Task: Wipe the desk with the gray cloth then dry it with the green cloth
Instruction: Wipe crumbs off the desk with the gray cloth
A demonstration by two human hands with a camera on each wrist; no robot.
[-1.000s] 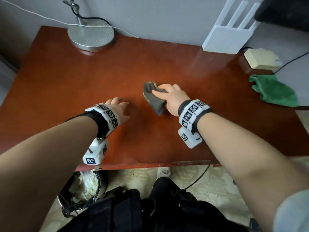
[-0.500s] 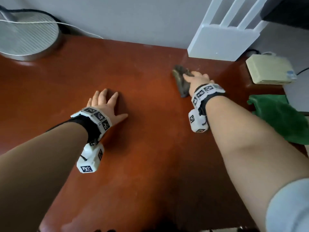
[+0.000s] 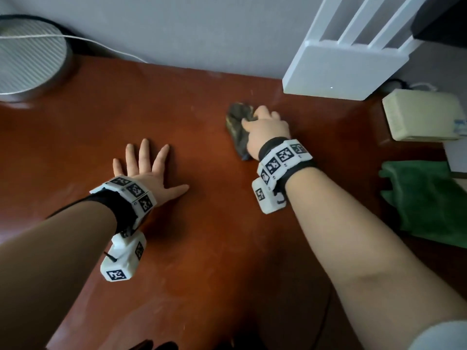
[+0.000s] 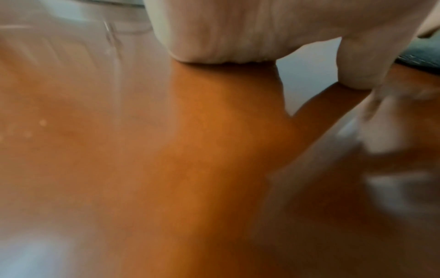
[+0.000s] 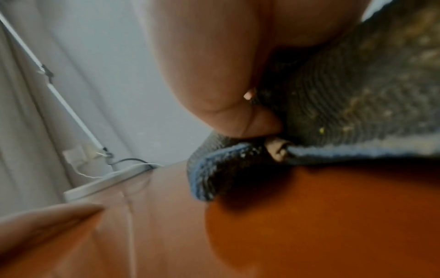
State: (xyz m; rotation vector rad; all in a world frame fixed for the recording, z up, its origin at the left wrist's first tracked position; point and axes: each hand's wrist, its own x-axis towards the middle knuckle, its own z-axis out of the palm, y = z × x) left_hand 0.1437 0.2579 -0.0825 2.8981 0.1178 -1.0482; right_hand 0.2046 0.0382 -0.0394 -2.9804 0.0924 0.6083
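Note:
My right hand (image 3: 265, 127) grips the bunched gray cloth (image 3: 237, 127) and presses it on the red-brown desk (image 3: 202, 236), near the back edge just left of the white router. In the right wrist view the thumb and fingers curl round the gray cloth (image 5: 333, 116) against the desk (image 5: 309, 225). My left hand (image 3: 144, 165) lies flat on the desk with its fingers spread, left of the cloth; the left wrist view shows its palm (image 4: 226, 28) on the wood. The green cloth (image 3: 427, 203) lies crumpled at the desk's right edge, away from both hands.
A white router (image 3: 346, 69) stands against the wall at the back right. Beside it sits a cream box (image 3: 424, 114). A round metal lamp base (image 3: 27, 59) with a white cable occupies the back left corner. The grey wall borders the desk's far edge.
My right hand has carried the gray cloth from the desk's middle to the back, near the router. The left hand has flattened and spread its fingers. The head view has moved forward.

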